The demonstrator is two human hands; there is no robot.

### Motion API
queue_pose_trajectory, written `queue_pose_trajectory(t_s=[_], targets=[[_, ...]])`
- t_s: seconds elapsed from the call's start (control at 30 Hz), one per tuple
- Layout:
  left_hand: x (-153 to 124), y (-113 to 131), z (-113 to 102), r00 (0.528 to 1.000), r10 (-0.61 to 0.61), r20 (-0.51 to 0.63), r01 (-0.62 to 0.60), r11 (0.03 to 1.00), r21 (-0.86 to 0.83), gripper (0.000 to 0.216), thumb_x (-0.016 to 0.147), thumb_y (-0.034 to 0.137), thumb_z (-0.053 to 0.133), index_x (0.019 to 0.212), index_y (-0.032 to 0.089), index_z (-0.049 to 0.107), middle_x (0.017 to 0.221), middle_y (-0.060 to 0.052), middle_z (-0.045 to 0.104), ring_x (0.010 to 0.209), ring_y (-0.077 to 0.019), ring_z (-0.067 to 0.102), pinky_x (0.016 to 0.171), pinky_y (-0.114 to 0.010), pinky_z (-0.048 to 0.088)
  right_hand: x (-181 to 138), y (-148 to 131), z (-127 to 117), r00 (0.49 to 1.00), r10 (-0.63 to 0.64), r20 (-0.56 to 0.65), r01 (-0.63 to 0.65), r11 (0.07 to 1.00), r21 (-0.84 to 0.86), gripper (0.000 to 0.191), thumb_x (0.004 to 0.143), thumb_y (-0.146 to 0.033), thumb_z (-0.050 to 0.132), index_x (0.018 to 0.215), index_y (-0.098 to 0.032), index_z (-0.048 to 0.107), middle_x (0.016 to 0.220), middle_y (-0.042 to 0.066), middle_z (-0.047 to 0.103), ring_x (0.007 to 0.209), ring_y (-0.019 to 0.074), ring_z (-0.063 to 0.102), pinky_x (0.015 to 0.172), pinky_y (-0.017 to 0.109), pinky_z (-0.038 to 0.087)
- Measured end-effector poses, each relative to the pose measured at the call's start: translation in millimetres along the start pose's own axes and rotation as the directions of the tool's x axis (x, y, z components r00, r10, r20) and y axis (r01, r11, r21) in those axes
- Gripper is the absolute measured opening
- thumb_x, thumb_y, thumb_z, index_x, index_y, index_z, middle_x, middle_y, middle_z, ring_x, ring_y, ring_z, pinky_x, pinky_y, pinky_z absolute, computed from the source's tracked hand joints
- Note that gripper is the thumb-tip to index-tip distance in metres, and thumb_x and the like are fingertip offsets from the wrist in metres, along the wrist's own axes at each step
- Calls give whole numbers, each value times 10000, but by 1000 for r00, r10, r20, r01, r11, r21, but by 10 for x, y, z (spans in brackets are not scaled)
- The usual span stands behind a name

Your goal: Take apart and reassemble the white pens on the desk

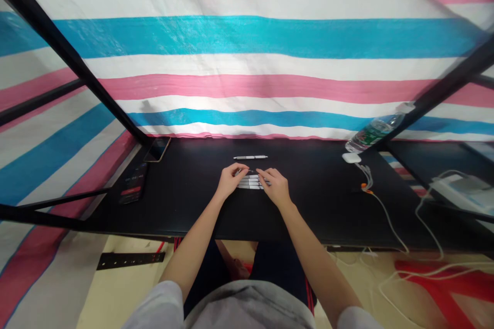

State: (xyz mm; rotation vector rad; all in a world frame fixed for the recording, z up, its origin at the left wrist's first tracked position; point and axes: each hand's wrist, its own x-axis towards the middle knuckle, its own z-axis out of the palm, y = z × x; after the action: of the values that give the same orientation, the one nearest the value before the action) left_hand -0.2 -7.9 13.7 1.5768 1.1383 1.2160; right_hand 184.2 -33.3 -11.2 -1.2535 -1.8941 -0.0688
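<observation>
A row of several white pens (250, 181) with dark tips lies side by side on the black table (185, 200). Over the left end of that row, my left hand (230, 179) is closed in a pinch on one end of a slim pen (251, 170). My right hand (275, 184) pinches the other end, its lower fingers by the right ends of the row. Only a short, dark stretch of this pen shows between my fingertips; the rest is hidden. Just beyond my hands, a single white-and-grey pen (250, 157) lies crosswise.
At the left are a phone (158, 149) and another phone with a lit screen (133, 183). A water bottle (372, 133), a white charger (351, 158) and cables (382, 208) are at the right. Black frame bars (88, 77) and a striped sheet (247, 36) surround the table.
</observation>
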Motion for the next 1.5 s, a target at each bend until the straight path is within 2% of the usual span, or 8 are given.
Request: queue_pose_trajectory(t_s=[0.13, 0.27, 0.37, 0.47, 0.6, 0.8, 1.17, 1.5], targets=[[-7, -11, 18, 999, 15, 37, -14, 1000, -18, 230, 750, 349, 697, 882, 162, 717, 769, -31, 660, 709, -137, 564, 671, -256, 423, 1, 1, -1, 1000, -8, 11, 8, 1000, 20, 271, 947, -262, 492, 1099, -243, 717, 767, 37, 649, 723, 167, 570, 681, 285, 482], [27, -53, 44, 995, -99, 4, 97, 964, -248, 386, 818, 416, 600, 1121, 177, 593, 687, 10, 589, 547, -95, 474, 525, -230, 354, 2, 21, 3, 998, 42, -46, -40, 999, 31, 276, 949, -268, 483, 1083, -247, 724, 749, 34, 640, 720, 165, 575, 706, 287, 493], [69, -65, 66, 979, -198, -53, 151, 874, -463, 267, 869, 413, 447, 954, 179, 541, 666, 0, 578, 509, -96, 455, 489, -234, 330, 6, 36, 2, 993, 78, -91, -76, 997, 25, 268, 945, -270, 488, 1056, -241, 731, 744, 29, 638, 702, 159, 572, 710, 283, 493], [84, -48, 70, 973, -228, -28, 176, 817, -549, 173, 806, 352, 536, 830, 182, 516, 663, 1, 576, 525, -90, 465, 503, -235, 338, 5, 44, 0, 991, 92, -96, -90, 995, 32, 256, 939, -261, 499, 1039, -232, 733, 749, 29, 641, 700, 157, 572, 700, 277, 490], [71, -16, 36, 982, -189, 6, 158, 805, -572, 250, 693, 329, 716, 836, 173, 582, 761, -19, 589, 650, -100, 526, 582, -247, 407, 0, 52, 5, 990, 110, -84, -107, 993, 45, 255, 939, -266, 497, 1032, -227, 732, 757, 33, 642, 698, 157, 572, 694, 283, 487], [84, -37, -19, 968, -252, -14, 190, 763, -618, 384, 601, 379, 820, 833, 183, 586, 696, 30, 520, 664, -95, 549, 720, -295, 506, 3, 52, 2, 986, 125, -111, -118, 991, 64, 262, 941, -273, 487, 1024, -230, 732, 752, 31, 641, 684, 154, 566, 684, 282, 486], [89, -101, -29, 950, -312, -1, 239, 727, -644, 392, 759, 429, 726, 665, 188, 430, 640, 10, 535, 651, -109, 540, 743, -330, 538, 12, 52, -2, 986, 122, -116, -115, 991, 64, 265, 942, -275, 482, 1009, -222, 733, 738, 29, 635, 676, 156, 573, 685, 280, 492], [89, -70, -27, 932, -360, 37, 279, 649, -708, 367, 744, 370, 750, 999, 166, 582, 692, 13, 620, 731, -135, 654, 848, -366, 539, 13, 40, -4, 985, 143, -93, -135, 987, 89, 255, 937, -260, 493, 1013, -213, 732, 745, 31, 632, 689, 155, 575, 689, 272, 479]])
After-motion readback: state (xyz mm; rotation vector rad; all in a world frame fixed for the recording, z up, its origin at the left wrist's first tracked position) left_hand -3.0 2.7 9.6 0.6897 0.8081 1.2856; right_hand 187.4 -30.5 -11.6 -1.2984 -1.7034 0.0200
